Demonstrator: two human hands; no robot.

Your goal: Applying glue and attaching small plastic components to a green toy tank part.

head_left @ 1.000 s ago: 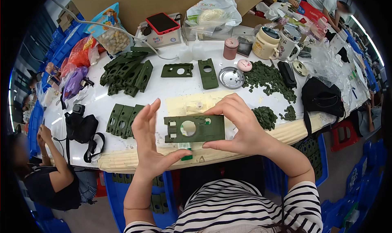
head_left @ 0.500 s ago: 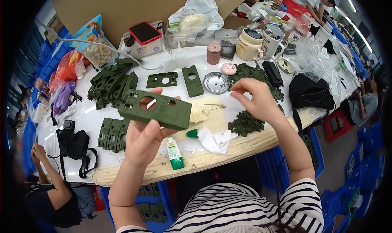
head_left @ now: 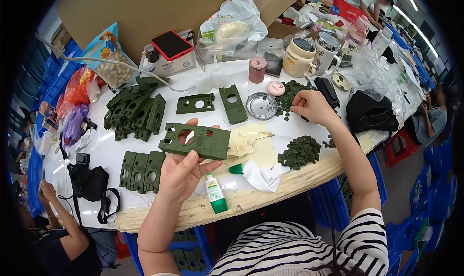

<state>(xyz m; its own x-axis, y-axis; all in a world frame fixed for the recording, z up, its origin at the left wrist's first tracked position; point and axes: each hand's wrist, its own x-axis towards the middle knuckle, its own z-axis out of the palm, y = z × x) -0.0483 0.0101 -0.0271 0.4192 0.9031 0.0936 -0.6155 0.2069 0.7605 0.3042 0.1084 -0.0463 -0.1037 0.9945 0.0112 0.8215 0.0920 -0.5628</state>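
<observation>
My left hand (head_left: pixel 182 173) grips a dark green plastic model-tank hull plate (head_left: pixel 218 145) above the table, fingers under it and thumb at its near edge. The plate has a large round hole and smaller cut-outs. At the right, my right hand (head_left: pixel 315 108) is at the far pile of small green parts (head_left: pixel 288 98), its fingertips drawn together; what is between them is hidden. A nearer heap of small green parts (head_left: pixel 300 153) lies below that hand. Two similar hull plates (head_left: pixel 234 107) rest beyond the held one.
Stacked green hulls (head_left: pixel 133 109) and a row of plates (head_left: pixel 141 172) lie at left. A green-white glue bottle (head_left: pixel 216 195), white cloth (head_left: pixel 261 175), thin sticks (head_left: pixel 256 139) and a round metal tin (head_left: pixel 262 107) are near. Mugs (head_left: pixel 298 58) stand behind; a black bag (head_left: pixel 369 109) sits right.
My right hand has moved from above the space between the piles to the far pile, and its fingers have closed together. The plate in my left hand has turned to lie more level.
</observation>
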